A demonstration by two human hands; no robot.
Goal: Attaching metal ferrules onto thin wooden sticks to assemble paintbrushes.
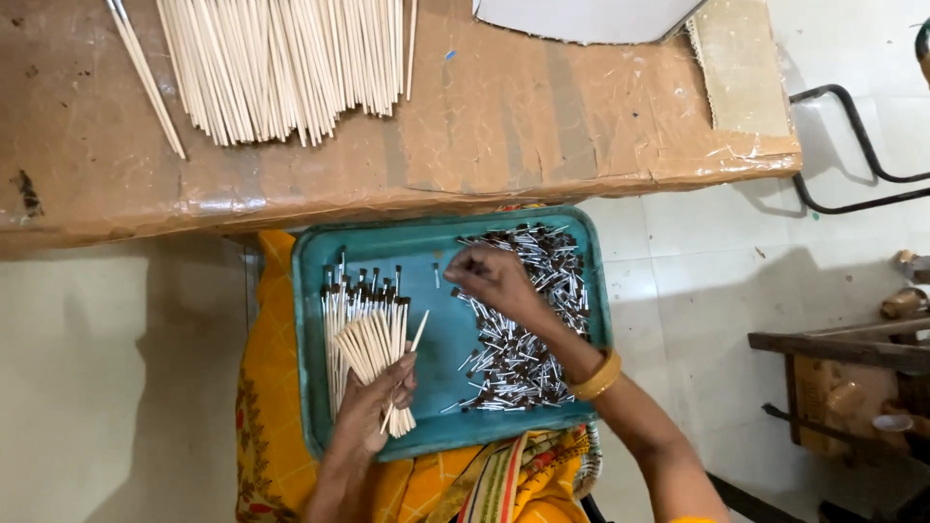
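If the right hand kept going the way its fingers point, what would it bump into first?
The right hand points up and left across the teal tray. It would probably meet the single small metal tip lying just ahead, though how high the hand hovers is unclear.

The teal tray (312, 291) has one bare strip down its middle, between the row of finished brushes (360, 300) on its left and the heap of metal brush heads (528, 329) on its right. The left hand (373, 412) with its fan of sticks (373, 353) blocks the strip's near end; the right hand (494, 281) crosses its far end. The tray's raised rim hems every side. Beyond it, the table (542, 116) is bare on the right, while the pile of wooden sticks (286, 63) fills the left.
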